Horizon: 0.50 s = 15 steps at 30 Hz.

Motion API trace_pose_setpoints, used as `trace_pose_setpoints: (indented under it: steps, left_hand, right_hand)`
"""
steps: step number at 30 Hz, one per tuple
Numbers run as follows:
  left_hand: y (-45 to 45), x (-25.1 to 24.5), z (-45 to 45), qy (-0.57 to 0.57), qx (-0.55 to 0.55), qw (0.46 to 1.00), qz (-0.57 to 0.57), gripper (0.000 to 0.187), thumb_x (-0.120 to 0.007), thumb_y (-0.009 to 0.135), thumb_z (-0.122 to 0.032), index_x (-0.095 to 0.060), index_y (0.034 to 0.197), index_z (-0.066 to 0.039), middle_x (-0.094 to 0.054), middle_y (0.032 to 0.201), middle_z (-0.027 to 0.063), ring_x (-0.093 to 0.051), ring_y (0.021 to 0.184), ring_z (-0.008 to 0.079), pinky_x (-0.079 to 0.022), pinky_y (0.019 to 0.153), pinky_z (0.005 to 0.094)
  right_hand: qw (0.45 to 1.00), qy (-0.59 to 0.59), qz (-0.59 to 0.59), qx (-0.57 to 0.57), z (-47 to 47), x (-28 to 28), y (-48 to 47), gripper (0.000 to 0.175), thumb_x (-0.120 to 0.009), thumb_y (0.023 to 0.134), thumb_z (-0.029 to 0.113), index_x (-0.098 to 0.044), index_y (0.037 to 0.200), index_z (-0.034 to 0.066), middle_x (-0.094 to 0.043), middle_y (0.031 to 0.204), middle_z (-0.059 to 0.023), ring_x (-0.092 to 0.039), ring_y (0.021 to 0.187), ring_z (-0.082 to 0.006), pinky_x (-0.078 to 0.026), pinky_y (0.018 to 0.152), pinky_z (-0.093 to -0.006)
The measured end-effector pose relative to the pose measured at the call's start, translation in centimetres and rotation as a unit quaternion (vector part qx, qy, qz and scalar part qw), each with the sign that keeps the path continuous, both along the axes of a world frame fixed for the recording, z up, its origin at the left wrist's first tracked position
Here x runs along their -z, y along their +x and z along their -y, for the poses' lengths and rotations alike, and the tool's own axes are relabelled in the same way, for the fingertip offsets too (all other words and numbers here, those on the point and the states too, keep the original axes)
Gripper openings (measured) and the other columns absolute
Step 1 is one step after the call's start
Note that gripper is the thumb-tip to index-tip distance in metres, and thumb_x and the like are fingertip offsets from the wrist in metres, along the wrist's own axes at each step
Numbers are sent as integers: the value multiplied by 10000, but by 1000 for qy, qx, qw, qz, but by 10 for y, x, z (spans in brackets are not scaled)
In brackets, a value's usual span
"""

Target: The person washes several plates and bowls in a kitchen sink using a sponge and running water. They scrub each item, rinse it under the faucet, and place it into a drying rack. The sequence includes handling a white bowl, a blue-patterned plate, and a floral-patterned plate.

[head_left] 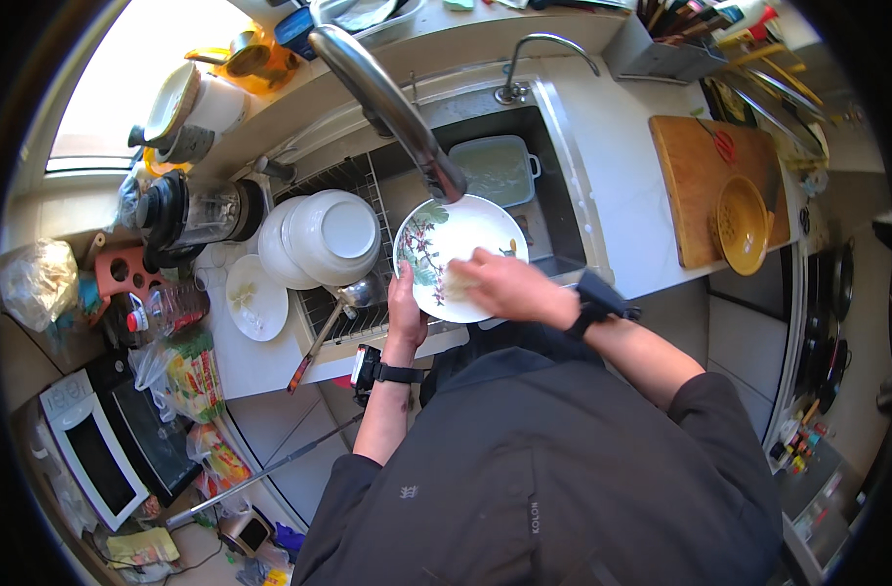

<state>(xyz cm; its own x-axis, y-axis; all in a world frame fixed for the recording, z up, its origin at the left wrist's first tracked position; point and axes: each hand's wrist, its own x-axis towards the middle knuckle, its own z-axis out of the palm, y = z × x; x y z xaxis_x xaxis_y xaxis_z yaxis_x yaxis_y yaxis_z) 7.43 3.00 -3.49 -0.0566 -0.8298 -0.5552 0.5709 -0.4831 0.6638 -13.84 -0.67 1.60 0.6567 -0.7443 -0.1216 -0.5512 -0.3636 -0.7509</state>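
My left hand [408, 311] grips the left rim of a white plate [490, 227] painted with leaves and berries, held over the sink's near edge. My right hand [501, 286], slightly blurred, presses a pale cloth or sponge [458, 280] on the plate's face. Above the plate's upper rim ends the large faucet [446, 179]. Left of my left hand, white bowls [343, 231] are stacked upside down on the wire dish rack [321, 315], beside a metal ladle [361, 291]. A translucent tub [493, 170] with liquid sits in the sink basin [552, 139].
A white plate with scraps [257, 299] lies on the left counter near a glass jug [211, 210]. On the right counter, a wooden cutting board [669, 176] bears red scissors [722, 145] and a yellow bowl [742, 225]. A slim faucet [515, 66] stands behind the basin.
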Motion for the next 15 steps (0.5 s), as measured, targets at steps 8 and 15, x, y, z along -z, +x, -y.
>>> trace_pose_setpoints:
  steps: [8, 15]
  left_hand:
    - [2, -20, -14, -132, 47, 959, 245, 474, -376, 1094, -341, -446, 1399, 15, -554, 1312, 125, -502, 1200, 192, -372, 1060, 341]
    - [1, -25, -9, -169, -39, 950, 258, 482, -359, 1098, -333, -399, 1442, 3, -522, 1383, 138, -480, 1269, 218, -358, 1089, 355]
  right_hand:
    - [959, -231, -9, 164, 34, 36, 38, 228, -617, 864, 152, -595, 1090, 127, -588, 868, -134, -645, 725, -337, -529, 634, -459]
    - [995, -4, -56, 79, -30, 17, 10, 232, -585, 901, 221, -581, 1093, 90, -640, 969, -228, -657, 839, -433, -532, 742, -530]
